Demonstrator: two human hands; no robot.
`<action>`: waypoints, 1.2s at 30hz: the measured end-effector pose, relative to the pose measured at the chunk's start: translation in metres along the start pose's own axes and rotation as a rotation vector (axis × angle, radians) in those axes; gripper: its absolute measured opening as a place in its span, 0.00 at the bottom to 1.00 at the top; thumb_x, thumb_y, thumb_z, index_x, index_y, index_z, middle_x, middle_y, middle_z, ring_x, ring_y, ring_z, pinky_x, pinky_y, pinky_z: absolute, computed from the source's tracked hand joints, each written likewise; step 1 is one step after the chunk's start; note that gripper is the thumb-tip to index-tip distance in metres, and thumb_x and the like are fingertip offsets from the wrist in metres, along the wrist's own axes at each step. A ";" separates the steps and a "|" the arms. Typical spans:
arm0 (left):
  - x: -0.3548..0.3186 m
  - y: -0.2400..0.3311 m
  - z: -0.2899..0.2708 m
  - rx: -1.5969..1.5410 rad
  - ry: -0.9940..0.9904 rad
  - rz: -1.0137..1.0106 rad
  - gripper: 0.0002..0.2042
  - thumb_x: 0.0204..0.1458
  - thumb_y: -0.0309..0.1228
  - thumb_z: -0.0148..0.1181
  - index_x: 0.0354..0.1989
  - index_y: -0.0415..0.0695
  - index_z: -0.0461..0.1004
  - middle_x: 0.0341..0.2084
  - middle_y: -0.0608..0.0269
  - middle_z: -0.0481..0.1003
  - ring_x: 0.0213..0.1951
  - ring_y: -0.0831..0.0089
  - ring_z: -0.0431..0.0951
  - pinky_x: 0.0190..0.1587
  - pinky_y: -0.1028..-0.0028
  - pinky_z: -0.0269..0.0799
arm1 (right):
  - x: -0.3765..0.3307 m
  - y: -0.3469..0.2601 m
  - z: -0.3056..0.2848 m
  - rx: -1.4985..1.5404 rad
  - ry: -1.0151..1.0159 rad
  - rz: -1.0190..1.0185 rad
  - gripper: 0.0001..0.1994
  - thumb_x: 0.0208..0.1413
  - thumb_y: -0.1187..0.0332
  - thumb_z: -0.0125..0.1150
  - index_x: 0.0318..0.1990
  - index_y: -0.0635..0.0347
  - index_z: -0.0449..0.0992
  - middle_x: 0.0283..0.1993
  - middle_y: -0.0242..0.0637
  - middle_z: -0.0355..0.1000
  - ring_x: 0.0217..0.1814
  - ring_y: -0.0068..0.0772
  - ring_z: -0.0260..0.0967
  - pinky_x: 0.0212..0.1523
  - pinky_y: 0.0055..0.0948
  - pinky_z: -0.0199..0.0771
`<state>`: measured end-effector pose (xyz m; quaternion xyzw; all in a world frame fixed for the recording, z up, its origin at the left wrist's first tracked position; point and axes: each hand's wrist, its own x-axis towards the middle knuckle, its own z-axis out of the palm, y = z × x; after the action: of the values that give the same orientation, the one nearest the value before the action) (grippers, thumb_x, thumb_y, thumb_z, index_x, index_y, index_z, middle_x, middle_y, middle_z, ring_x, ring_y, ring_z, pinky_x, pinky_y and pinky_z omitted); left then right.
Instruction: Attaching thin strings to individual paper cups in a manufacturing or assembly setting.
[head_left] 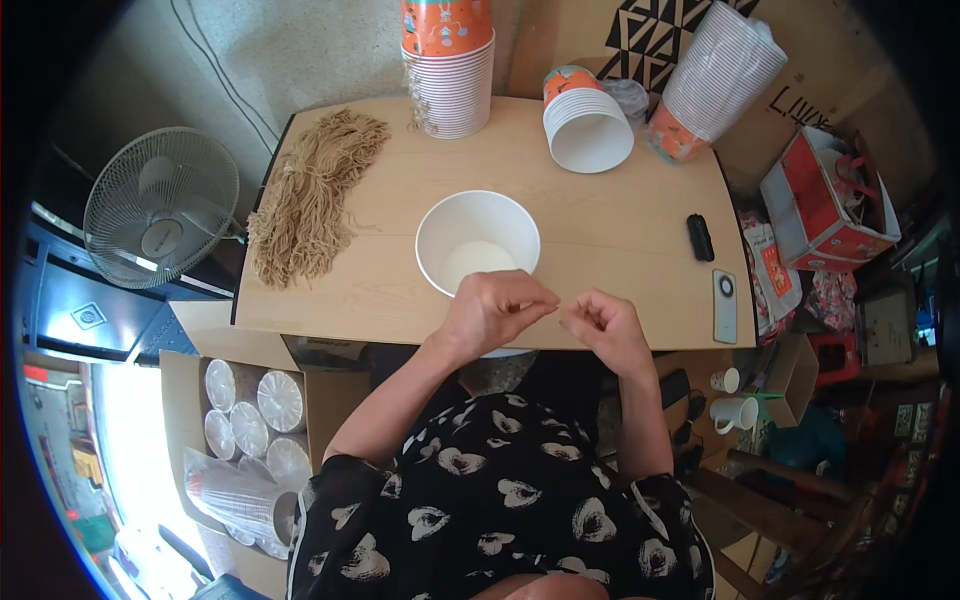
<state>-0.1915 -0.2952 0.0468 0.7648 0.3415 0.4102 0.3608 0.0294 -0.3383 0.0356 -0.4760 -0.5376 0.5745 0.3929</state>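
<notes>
My left hand [497, 312] is closed in a pinch at the table's near edge, its back overlapping the front rim of a white paper bucket [430, 240]. A small gap to the right, my right hand [610, 328] is also closed, thumb against fingertips. Whatever lies between the fingers of either hand is too thin or hidden to make out. The bucket stands upright with its mouth facing up. To its left on the table lies a bundle of tan strings [315, 195], loose ends spreading toward the near side.
Nested buckets [450, 85] stand at the back, strings hanging on their side. Another stack [590, 125] lies tipped, beside a plastic-wrapped one [715, 85]. A phone [725, 305] and black object [700, 238] lie right. A fan [163, 210] and carton [330, 410] of wrapped cups flank the left.
</notes>
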 end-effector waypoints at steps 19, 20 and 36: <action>-0.045 -0.017 0.007 0.354 0.287 0.105 0.05 0.49 0.24 0.68 0.34 0.42 0.79 0.33 0.62 0.82 0.33 0.60 0.82 0.35 0.64 0.78 | -0.051 -0.005 -0.038 0.546 0.044 -0.355 0.07 0.55 0.75 0.63 0.30 0.66 0.70 0.23 0.34 0.62 0.23 0.21 0.56 0.25 0.23 0.56; -0.045 -0.016 0.006 0.366 0.284 0.067 0.05 0.50 0.25 0.68 0.34 0.43 0.80 0.32 0.62 0.82 0.33 0.60 0.82 0.35 0.64 0.79 | -0.050 -0.002 -0.037 0.546 0.044 -0.354 0.07 0.55 0.75 0.63 0.30 0.66 0.70 0.23 0.34 0.62 0.23 0.21 0.56 0.25 0.23 0.56; -0.061 -0.025 -0.042 0.830 0.240 -0.001 0.13 0.46 0.34 0.75 0.41 0.54 0.83 0.33 0.73 0.80 0.58 0.64 0.73 0.64 0.53 0.56 | -0.015 0.016 -0.016 0.929 0.192 -0.129 0.05 0.69 0.71 0.54 0.46 0.59 0.74 0.24 0.23 0.58 0.19 0.13 0.49 0.21 0.17 0.52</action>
<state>-0.2596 -0.3208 0.0197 0.7918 0.5174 0.3241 -0.0196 0.0498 -0.3509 0.0222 -0.2667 -0.2139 0.6819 0.6466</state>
